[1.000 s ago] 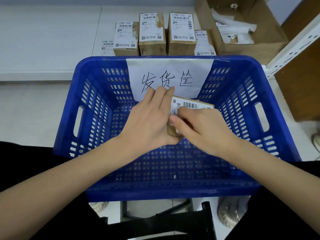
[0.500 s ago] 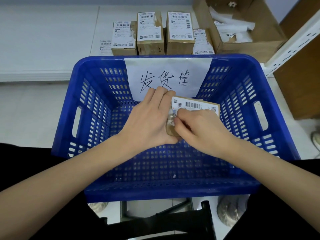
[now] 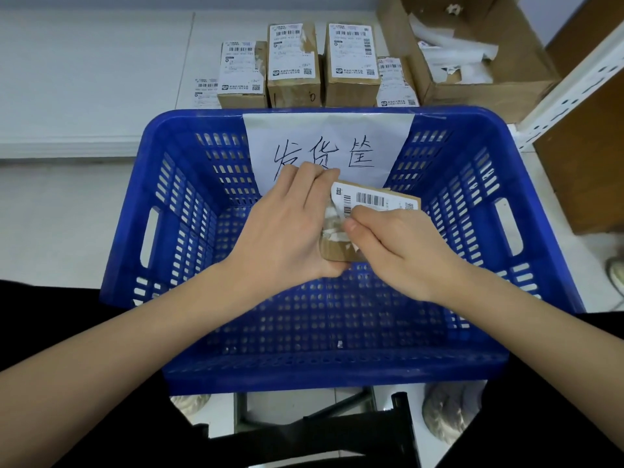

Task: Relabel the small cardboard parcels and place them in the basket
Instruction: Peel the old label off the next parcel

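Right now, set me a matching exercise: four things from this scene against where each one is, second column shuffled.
Things:
1. held parcel
2. paper sign
3. open cardboard box
4. row of labelled parcels

Places:
A. on the white surface beyond the basket's far rim
B. upper right, scrap paper inside
C. over the basket, between the left hand and the right hand
D. on the basket's far wall

Pairs: 1-C, 2-D, 3-B, 4-A

Parcel over your basket
You hold a small brown cardboard parcel (image 3: 341, 249), white barcode label (image 3: 369, 199) partly peeled, above the blue basket (image 3: 189, 211).
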The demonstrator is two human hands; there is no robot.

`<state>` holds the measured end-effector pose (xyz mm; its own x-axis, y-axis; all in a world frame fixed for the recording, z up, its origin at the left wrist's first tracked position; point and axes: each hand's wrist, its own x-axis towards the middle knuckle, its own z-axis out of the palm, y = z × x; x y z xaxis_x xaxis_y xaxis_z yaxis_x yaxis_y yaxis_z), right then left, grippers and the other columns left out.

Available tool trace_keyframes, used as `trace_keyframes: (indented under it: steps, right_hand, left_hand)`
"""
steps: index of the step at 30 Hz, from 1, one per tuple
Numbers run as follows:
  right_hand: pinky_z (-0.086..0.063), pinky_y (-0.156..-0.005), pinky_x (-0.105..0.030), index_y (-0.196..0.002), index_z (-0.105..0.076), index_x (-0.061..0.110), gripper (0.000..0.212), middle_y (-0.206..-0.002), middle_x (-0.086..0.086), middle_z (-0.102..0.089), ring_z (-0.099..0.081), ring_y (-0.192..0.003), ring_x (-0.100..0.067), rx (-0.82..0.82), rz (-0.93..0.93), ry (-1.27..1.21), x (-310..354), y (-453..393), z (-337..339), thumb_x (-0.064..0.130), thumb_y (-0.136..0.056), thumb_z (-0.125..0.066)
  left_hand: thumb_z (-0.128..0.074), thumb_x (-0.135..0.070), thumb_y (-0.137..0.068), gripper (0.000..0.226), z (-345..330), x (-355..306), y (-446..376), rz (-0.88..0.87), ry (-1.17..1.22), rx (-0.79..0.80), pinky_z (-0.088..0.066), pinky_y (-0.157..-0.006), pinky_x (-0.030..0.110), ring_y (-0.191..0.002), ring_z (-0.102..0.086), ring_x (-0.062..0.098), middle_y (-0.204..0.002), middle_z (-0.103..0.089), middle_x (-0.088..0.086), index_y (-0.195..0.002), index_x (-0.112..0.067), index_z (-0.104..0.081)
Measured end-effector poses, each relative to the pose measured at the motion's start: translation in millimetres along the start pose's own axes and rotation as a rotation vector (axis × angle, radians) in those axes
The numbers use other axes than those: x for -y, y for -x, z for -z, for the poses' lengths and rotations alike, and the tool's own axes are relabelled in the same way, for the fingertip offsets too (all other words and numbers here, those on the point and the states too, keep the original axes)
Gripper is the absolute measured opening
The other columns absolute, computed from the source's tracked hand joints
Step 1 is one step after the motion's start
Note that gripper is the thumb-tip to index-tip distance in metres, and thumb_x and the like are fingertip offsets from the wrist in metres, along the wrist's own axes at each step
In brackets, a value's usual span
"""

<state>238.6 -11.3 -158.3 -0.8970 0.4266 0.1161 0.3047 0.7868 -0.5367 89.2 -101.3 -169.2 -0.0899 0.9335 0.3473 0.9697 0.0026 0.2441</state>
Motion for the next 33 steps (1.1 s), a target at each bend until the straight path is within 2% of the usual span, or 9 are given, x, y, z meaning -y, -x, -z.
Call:
trace_keyframes:
  steps: [3, 5, 10, 14, 20, 24, 28, 33]
  right_hand:
    - [-0.032, -0.052, -0.029, -0.063, -0.031, 0.031, 0.039, -0.053, 0.011, -0.04, -0.044, -0.054, -0.012, 0.025, -0.031, -0.008, 0, -1, 1, 0.054, -0.089, -0.012]
    - [-0.031, -0.05, -0.029, -0.061, -0.031, 0.029, 0.044, -0.05, 0.01, -0.038, -0.043, -0.052, -0.013, 0.013, -0.04, 0.043, -1, -2, 0, 0.059, -0.088, -0.013]
    - [-0.033, -0.049, -0.031, -0.06, -0.034, 0.024, 0.046, -0.046, 0.011, -0.033, -0.033, -0.044, -0.009, -0.063, -0.058, 0.145, -2, -4, -9, 0.059, -0.087, -0.022]
    - [-0.032, -0.046, -0.03, -0.062, -0.036, 0.019, 0.041, -0.045, 0.011, -0.027, -0.026, -0.04, -0.006, -0.092, -0.058, 0.179, -3, -5, -9, 0.049, -0.088, -0.025]
    - [-0.02, -0.044, -0.022, -0.064, -0.033, 0.017, 0.03, -0.047, 0.014, -0.023, -0.024, -0.04, -0.004, -0.073, 0.007, 0.083, -4, -6, -10, 0.034, -0.088, -0.028]
    - [-0.024, -0.046, -0.017, -0.063, -0.034, 0.017, 0.031, -0.046, 0.01, -0.027, -0.029, -0.043, -0.011, -0.065, 0.011, -0.018, -8, -8, -7, 0.036, -0.088, -0.029]
    - [-0.031, -0.051, -0.013, -0.063, -0.033, 0.02, 0.03, -0.047, 0.009, -0.03, -0.034, -0.054, -0.015, -0.08, 0.013, -0.084, -8, -8, -6, 0.035, -0.088, -0.032]
    - [-0.031, -0.054, -0.019, -0.061, -0.027, 0.032, 0.031, -0.05, 0.01, -0.032, -0.037, -0.058, -0.013, -0.089, -0.022, -0.169, -8, -7, -4, 0.031, -0.09, -0.037]
  left_hand:
    - [-0.072, -0.044, -0.054, 0.093, 0, 3, -1, 0.001, -0.011, 0.021, -0.05, -0.074, 0.041, -0.094, -0.047, 0.029, -0.108, -0.057, 0.02, -0.125, 0.011, -0.049]
    - [-0.076, -0.04, -0.052, 0.094, -1, 4, -1, -0.011, -0.031, 0.043, -0.051, -0.074, 0.044, -0.093, -0.047, 0.031, -0.109, -0.056, 0.021, -0.126, 0.012, -0.048]
    - [-0.08, -0.036, -0.05, 0.092, -3, 0, 1, -0.036, -0.066, 0.077, -0.051, -0.077, 0.042, -0.092, -0.052, 0.033, -0.109, -0.058, 0.02, -0.123, 0.013, -0.052]
    - [-0.08, -0.036, -0.052, 0.088, -4, -2, 1, -0.065, -0.094, 0.069, -0.052, -0.077, 0.043, -0.092, -0.054, 0.035, -0.108, -0.059, 0.021, -0.12, 0.013, -0.054]
    - [-0.076, -0.04, -0.056, 0.083, -7, -1, 3, -0.055, -0.056, 0.069, -0.048, -0.078, 0.038, -0.094, -0.054, 0.034, -0.108, -0.06, 0.02, -0.118, 0.012, -0.056]
    - [-0.072, -0.046, -0.059, 0.085, -5, 1, 3, -0.02, 0.013, 0.069, -0.042, -0.081, 0.03, -0.098, -0.047, 0.027, -0.111, -0.058, 0.018, -0.121, 0.01, -0.054]
    - [-0.068, -0.049, -0.06, 0.087, -3, 2, 2, -0.004, 0.058, 0.066, -0.042, -0.08, 0.03, -0.099, -0.045, 0.026, -0.112, -0.057, 0.018, -0.122, 0.009, -0.052]
    - [-0.066, -0.05, -0.06, 0.086, -2, 4, -1, -0.004, 0.079, 0.052, -0.042, -0.079, 0.03, -0.099, -0.048, 0.028, -0.111, -0.057, 0.018, -0.121, 0.008, -0.053]
